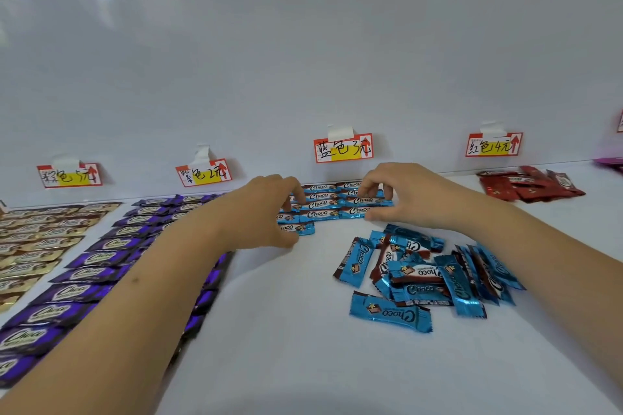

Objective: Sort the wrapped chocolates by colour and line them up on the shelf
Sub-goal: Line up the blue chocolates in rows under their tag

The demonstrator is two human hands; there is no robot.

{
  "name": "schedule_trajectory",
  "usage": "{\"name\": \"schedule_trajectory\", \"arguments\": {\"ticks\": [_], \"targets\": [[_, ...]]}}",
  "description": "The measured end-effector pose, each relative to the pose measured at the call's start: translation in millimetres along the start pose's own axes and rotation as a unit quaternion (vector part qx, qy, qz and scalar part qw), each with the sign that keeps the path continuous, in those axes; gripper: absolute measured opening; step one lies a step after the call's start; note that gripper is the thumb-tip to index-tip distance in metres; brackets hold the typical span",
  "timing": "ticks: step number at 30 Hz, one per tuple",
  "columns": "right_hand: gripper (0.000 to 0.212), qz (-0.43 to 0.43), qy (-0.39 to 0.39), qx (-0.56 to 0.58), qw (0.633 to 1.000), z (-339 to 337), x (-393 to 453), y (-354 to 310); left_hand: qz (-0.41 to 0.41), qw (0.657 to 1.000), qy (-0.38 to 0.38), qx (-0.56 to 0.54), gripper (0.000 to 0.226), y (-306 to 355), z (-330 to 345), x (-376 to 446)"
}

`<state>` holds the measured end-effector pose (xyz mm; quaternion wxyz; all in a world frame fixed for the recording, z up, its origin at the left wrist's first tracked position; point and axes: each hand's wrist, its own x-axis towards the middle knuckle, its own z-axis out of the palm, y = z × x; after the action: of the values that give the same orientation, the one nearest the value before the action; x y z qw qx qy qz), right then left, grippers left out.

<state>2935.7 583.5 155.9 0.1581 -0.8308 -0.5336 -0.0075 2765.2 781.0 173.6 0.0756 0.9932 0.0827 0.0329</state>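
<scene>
Blue wrapped chocolates (320, 207) lie in neat rows against the back wall under the blue price label (343, 148). My left hand (266, 209) rests on the left end of these rows, its fingers curled over the bars there. My right hand (401, 194) touches the right end, fingertips pinching a blue chocolate (365, 200) in the row. A loose heap of blue chocolates (424, 274) lies on the white shelf (286, 330) below my right hand.
Purple chocolates (101, 263) are lined up in columns to the left, gold ones (30, 246) at the far left. A pile of red chocolates (529, 185) lies at the back right under its own label (494, 144). Several price labels hang on the back wall.
</scene>
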Motion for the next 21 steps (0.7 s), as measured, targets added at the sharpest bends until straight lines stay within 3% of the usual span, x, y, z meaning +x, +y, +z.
{"name": "schedule_trajectory", "arguments": {"ticks": [6, 21], "targets": [[0.022, 0.0, -0.022, 0.019, 1.0, 4.5, 2.0, 1.8, -0.022, 1.0, -0.019, 0.012, 0.019, -9.6, -0.4, 1.2], [0.021, 0.011, -0.02, 0.018, 1.0, 4.7, 2.5, 0.6, -0.055, 0.997, -0.027, 0.048, 0.017, -18.2, -3.8, 0.8]]}}
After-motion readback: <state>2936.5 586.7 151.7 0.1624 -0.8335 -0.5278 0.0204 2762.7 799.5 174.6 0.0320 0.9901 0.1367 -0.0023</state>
